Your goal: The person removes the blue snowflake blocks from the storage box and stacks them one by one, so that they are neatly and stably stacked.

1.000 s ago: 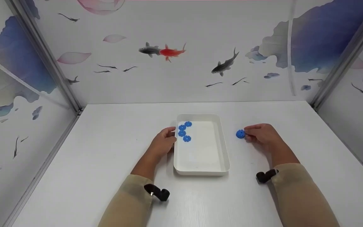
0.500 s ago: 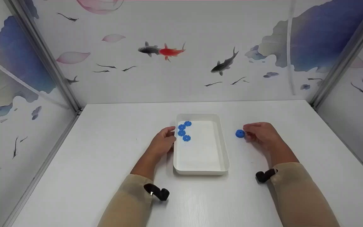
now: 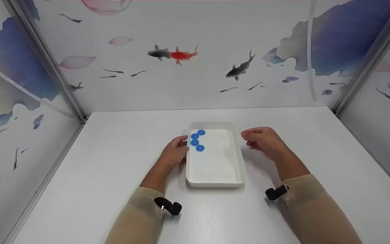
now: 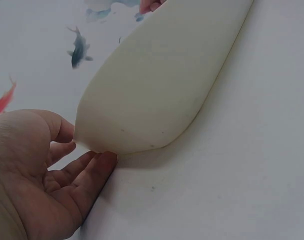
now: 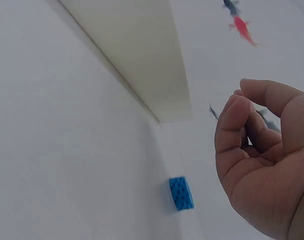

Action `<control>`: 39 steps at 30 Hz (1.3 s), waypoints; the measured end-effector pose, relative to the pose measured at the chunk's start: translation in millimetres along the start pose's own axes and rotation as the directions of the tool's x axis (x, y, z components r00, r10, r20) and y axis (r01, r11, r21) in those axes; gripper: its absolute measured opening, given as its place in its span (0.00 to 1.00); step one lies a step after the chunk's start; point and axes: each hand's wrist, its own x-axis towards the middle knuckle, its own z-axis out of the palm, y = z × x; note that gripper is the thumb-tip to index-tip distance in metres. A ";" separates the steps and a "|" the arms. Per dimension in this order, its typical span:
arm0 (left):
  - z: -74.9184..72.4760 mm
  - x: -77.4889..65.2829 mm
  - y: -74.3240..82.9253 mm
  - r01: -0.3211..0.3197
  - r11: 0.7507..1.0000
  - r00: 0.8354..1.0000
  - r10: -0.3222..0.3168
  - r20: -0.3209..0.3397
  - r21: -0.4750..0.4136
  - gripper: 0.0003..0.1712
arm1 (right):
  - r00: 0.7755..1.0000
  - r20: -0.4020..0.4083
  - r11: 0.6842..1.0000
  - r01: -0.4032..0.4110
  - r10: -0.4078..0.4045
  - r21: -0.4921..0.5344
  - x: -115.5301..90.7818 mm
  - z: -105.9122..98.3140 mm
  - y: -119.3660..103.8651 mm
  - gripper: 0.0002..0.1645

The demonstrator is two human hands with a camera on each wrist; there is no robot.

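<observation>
My left hand (image 3: 173,152) grips the left side of a shallow white tray (image 3: 215,185). In the left wrist view its fingers and thumb meet the tray wall (image 4: 142,90) at one end. Several blue flower-shaped pieces (image 3: 195,136) lie inside, along the tray's left side. Just off the right rim hovers my right hand (image 3: 264,142), thumb and forefinger tips brought together. No piece shows between them, and I cannot tell whether one is pinched there. A short blue stack (image 5: 181,193) stands on the table in the right wrist view; the hand hides it in the head view.
The white table (image 3: 113,169) is bounded by printed panels with fish and leaves (image 3: 239,67) at the back and both sides. A black wrist camera (image 3: 169,206) sits on the left cuff, another camera (image 3: 276,193) on the right.
My right hand has left the blue stack and moved up and left to the tray's right rim. The left hand and the tray have stayed in place.
</observation>
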 end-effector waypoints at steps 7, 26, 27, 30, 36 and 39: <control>-0.5 -1.8 2.2 0.014 1.000 1.000 -0.014 0.001 0.005 0.32 | 0.997 0.063 0.999 0.041 -0.042 0.017 -10.2 31.5 -13.9 0.23; -1.5 -2.1 0.6 0.004 1.000 1.000 -0.003 0.024 -0.023 0.31 | 0.971 0.177 0.984 0.148 -0.163 0.095 -18.3 85.9 -58.5 0.20; -1.6 -2.1 0.6 0.000 1.000 1.000 0.000 0.023 -0.024 0.31 | 0.969 0.176 0.982 0.155 -0.171 0.104 -17.9 87.3 -61.1 0.19; -1.6 -2.8 1.2 0.001 1.000 1.000 0.000 0.021 -0.025 0.31 | 0.965 0.175 0.978 0.175 -0.193 0.115 -16.4 89.9 -65.3 0.19; -0.5 -2.9 1.9 0.007 1.000 1.000 -0.007 0.020 -0.022 0.31 | 0.961 0.204 0.980 0.170 -0.187 0.099 -5.8 97.2 -68.6 0.19; -0.5 -3.2 1.9 0.007 1.000 1.000 -0.007 0.017 -0.020 0.31 | 0.958 0.232 0.986 0.156 -0.166 0.060 4.3 99.9 -70.8 0.20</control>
